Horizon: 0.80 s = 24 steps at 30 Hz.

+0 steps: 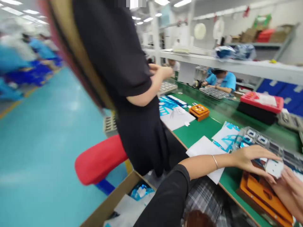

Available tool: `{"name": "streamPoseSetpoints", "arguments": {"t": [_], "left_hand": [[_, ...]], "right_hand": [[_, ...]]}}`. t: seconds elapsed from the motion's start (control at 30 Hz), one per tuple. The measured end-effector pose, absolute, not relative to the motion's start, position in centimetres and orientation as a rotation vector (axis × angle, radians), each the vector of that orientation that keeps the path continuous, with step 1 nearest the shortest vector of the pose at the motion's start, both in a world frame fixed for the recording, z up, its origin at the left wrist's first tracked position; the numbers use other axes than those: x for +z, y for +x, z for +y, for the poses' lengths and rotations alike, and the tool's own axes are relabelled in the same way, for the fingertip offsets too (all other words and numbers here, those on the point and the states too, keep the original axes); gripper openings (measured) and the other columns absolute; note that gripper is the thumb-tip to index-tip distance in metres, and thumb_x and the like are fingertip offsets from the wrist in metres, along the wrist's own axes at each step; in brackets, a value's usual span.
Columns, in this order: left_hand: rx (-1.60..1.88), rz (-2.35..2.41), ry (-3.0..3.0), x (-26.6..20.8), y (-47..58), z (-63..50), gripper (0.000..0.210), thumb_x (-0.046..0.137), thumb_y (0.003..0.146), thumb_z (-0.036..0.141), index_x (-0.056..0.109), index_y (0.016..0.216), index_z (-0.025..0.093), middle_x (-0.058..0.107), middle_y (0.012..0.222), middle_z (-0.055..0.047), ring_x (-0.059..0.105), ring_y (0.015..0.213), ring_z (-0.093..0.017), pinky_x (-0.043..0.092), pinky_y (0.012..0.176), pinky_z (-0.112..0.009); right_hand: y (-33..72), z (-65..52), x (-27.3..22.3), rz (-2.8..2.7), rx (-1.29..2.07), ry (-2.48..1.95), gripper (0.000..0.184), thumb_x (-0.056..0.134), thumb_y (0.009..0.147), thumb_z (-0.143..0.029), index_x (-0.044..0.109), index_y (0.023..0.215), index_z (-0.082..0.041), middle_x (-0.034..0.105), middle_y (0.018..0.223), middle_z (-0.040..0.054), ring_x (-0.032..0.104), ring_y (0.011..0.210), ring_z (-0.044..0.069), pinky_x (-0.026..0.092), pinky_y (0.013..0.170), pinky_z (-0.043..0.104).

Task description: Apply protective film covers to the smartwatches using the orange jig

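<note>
At the right edge of the view, my left hand (252,158), with a thin bracelet at its wrist, curls its fingers and thumb around a small white square part with dark holes (274,168). My right hand (290,186), partly cut off by the frame, grips the same part from the other side. Below both hands sits an orange fixture block (260,196) with a cut-out in its top. Just behind them, a clear tray (267,142) holds several square parts. White sheets (203,146) and blue film pieces (228,138) lie by my left forearm.
A person in black (142,126) stands close on the left, beside a red chair (101,159). An open carton (118,197) with scraps stands below the green bench (213,126). Another orange block (199,112) and a red bin (262,101) are farther off.
</note>
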<state>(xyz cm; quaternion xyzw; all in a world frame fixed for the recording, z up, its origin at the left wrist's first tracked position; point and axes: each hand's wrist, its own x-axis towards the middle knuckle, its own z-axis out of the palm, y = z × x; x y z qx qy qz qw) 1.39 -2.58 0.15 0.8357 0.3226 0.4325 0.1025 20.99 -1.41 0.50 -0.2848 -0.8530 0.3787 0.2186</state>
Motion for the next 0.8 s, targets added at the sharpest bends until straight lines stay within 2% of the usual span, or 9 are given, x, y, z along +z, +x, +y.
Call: {"name": "streamPoseSetpoints", "arguments": {"t": [0.07,0.1,0.13,0.23,0.3,0.4,0.5,0.7,0.8], "left_hand": [[1.339,0.924,2.418,-0.2,1.4,-3.2,0.052,0.080,0.077,0.034,0.067,0.123,0.014,0.067,0.132,-0.012,0.063,0.125,-0.023,0.048,0.112,-0.040],[1.384,0.926,2.395,-0.3,1.3,-3.3,0.053,0.081,0.076,0.037,0.066,0.122,0.015,0.068,0.130,-0.012,0.065,0.122,-0.024,0.050,0.109,-0.043],[1.426,0.918,2.385,-0.4,1.2,-3.3,0.055,0.083,0.073,0.041,0.066,0.119,0.015,0.070,0.126,-0.013,0.068,0.117,-0.025,0.052,0.105,-0.044],[1.604,0.821,2.357,-0.6,1.0,-3.3,0.063,0.084,0.067,0.053,0.064,0.114,0.016,0.075,0.115,-0.014,0.072,0.108,-0.026,0.057,0.096,-0.043],[1.769,0.664,2.338,-0.7,0.9,-3.3,0.067,0.084,0.066,0.053,0.060,0.118,0.017,0.075,0.113,-0.015,0.072,0.107,-0.025,0.058,0.091,-0.041],[1.833,0.564,2.374,-0.6,0.6,-3.6,0.071,0.086,0.066,0.049,0.057,0.124,0.021,0.076,0.113,-0.013,0.073,0.105,-0.024,0.059,0.088,-0.038],[1.809,0.593,2.452,-0.3,0.5,-3.8,0.069,0.086,0.067,0.046,0.058,0.125,0.023,0.077,0.110,-0.009,0.075,0.098,-0.022,0.060,0.084,-0.036],[1.724,0.590,2.567,0.0,0.5,-4.0,0.066,0.083,0.075,0.042,0.057,0.133,0.025,0.077,0.111,-0.008,0.075,0.098,-0.021,0.061,0.086,-0.036],[1.667,0.569,2.597,0.0,0.6,-4.0,0.068,0.083,0.074,0.041,0.057,0.135,0.024,0.077,0.111,-0.009,0.075,0.101,-0.022,0.061,0.089,-0.037]], "right_hand": [[21.9,-2.3,-0.2,-1.827,1.414,-0.953,0.032,0.051,0.090,-0.059,0.059,0.121,-0.056,0.068,0.120,0.0083,0.070,0.106,0.033,0.060,0.074,0.047],[21.8,-2.6,-0.4,-1.724,1.507,-0.944,0.027,0.057,0.090,-0.057,0.062,0.115,-0.050,0.070,0.116,0.0089,0.071,0.102,0.031,0.060,0.075,0.044],[21.5,-2.8,-0.4,-1.643,1.510,-0.883,0.022,0.062,0.088,-0.055,0.065,0.107,-0.045,0.072,0.104,0.0091,0.073,0.091,0.029,0.060,0.067,0.040],[20.5,-3.0,0.0,-1.564,1.151,-0.687,0.020,0.073,0.087,-0.036,0.065,0.105,-0.037,0.070,0.103,0.0051,0.070,0.090,0.022,0.060,0.070,0.032],[20.3,-3.2,0.4,-1.667,0.810,-0.619,0.015,0.073,0.086,-0.027,0.070,0.099,-0.033,0.065,0.106,0.0046,0.065,0.102,0.021,0.060,0.079,0.033],[20.6,-3.5,1.1,-1.832,0.529,-0.626,0.010,0.072,0.088,-0.024,0.074,0.093,-0.031,0.058,0.115,0.0044,0.062,0.100,0.020,0.058,0.088,0.041],[20.8,-3.8,1.6,-1.883,0.431,-0.606,0.011,0.071,0.089,-0.024,0.076,0.095,-0.031,0.053,0.119,0.0044,0.061,0.092,0.018,0.059,0.087,0.044],[20.9,-4.1,1.9,-1.925,0.340,-0.614,0.008,0.074,0.087,-0.031,0.078,0.093,-0.033,0.055,0.121,0.0040,0.061,0.095,0.020,0.061,0.073,0.039],[21.0,-4.1,1.9,-1.901,0.438,-0.630,0.003,0.076,0.085,-0.033,0.077,0.087,-0.031,0.057,0.119,0.0036,0.061,0.096,0.020,0.061,0.078,0.040]]}}
